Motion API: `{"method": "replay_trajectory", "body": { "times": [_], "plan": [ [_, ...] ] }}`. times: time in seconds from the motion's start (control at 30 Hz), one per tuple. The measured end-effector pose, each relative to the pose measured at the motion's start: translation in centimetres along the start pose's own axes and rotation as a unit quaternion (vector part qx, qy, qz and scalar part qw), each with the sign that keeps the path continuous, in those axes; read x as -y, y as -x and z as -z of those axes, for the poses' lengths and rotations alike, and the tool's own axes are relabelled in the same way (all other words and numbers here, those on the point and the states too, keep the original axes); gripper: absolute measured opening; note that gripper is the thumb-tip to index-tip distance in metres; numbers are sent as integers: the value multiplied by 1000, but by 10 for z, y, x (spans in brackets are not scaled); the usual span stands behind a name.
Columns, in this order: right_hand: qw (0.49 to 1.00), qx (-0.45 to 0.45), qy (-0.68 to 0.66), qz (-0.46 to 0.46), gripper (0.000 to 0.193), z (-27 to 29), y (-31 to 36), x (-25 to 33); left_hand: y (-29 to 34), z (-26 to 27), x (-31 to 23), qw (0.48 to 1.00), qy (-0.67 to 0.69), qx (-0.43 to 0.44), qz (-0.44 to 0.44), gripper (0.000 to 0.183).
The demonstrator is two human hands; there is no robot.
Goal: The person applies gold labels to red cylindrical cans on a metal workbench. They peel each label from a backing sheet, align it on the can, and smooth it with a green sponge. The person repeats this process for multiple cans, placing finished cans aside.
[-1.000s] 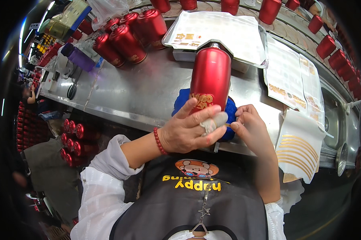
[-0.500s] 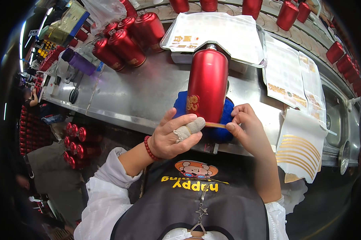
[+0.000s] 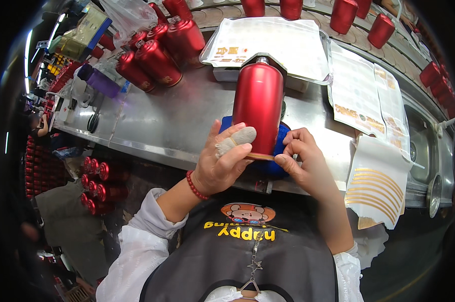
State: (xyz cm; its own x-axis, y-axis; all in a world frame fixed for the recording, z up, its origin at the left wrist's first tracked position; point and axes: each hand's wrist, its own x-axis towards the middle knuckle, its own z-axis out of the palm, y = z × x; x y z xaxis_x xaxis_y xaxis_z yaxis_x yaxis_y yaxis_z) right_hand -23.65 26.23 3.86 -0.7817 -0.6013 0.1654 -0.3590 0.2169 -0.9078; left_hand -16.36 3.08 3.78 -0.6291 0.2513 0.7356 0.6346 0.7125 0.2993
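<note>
A glossy red bottle (image 3: 258, 105) lies with its base toward me and its neck in a dark angular holder (image 3: 264, 56). Blue cloth (image 3: 282, 141) pads it from below. Around the base edge runs a narrow gold strip (image 3: 260, 156). My left hand (image 3: 216, 162), a knitted cover on one finger, is closed on the bottle's lower left, its thumb by the strip's left end. At the strip's right end, my right hand (image 3: 302, 157) pinches with thumb and forefinger.
Red bottles (image 3: 159, 63) stand at the back left beside a purple bottle (image 3: 99, 80). Behind the holder, a tray (image 3: 330, 75) carries white sticker sheets. A sheet of curved gold strips (image 3: 378, 183) hangs at the right edge, near a sink (image 3: 421, 143). More red bottles ride a curved conveyor (image 3: 318, 30).
My left hand has moved up onto the bottle's lower side, and the gold emblem there is out of sight. My right hand stays at the strip's right end. Bottles on the conveyor have shifted.
</note>
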Motion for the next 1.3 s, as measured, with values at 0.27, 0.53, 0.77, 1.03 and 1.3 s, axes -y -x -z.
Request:
{"method": "replay_trajectory", "body": {
  "times": [0.27, 0.53, 0.77, 1.03, 1.3],
  "plan": [
    [1000, -15, 25, 5, 26, -1, 1, -3, 21, 19, -2, 989, -103, 59, -87, 26],
    [999, -31, -22, -26, 19, -1, 3, -4, -10, 2, -3, 963, -150, 111, -196, 24],
    [998, -52, 11, 23, 13, 0, 10, 0, -4, 3, 2, 998, -30, 53, -9, 58],
    [969, -94, 140, 179, 50, -24, 27, 4, 5, -2, -8, 944, 196, -10, 267, 64],
    [962, -92, 168, 196, 65, -33, 29, 0, -9, -3, -11, 963, 107, 42, 242, 72]
  ]
}}
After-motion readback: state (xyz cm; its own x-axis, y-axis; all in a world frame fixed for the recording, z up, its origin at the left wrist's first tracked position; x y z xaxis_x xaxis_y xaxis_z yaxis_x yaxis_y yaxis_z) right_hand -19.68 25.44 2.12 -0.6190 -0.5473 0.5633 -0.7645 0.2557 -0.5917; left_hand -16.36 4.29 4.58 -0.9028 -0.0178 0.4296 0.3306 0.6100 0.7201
